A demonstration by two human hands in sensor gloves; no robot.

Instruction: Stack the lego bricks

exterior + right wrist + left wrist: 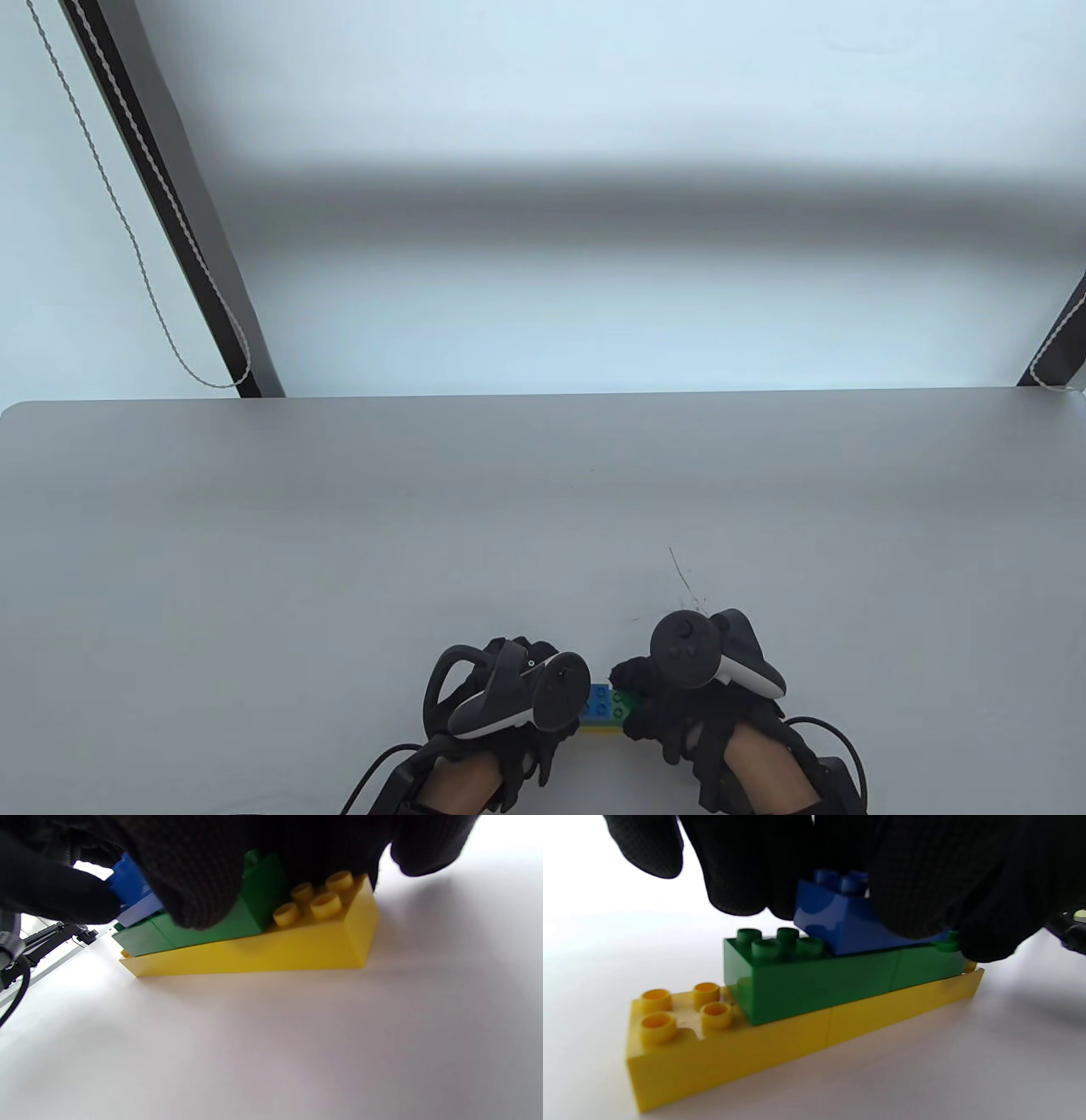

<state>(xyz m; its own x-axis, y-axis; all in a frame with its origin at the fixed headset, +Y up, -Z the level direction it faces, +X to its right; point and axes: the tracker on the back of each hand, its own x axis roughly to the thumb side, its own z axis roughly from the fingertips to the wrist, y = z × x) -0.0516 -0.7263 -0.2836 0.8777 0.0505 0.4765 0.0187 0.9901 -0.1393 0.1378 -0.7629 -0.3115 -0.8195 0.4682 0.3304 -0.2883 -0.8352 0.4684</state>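
grey table (339,526), pale, perhaps frosted, wall (594,102)

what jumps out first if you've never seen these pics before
A small three-layer brick stack near the table's front edge: yellow brick at the bottom, green brick on it, blue brick on top. The black-gloved left hand and right hand close in from either side.

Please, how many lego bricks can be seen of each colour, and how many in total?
Yellow brick: 1
Green brick: 1
Blue brick: 1
Total: 3 bricks, in one stack on the table.
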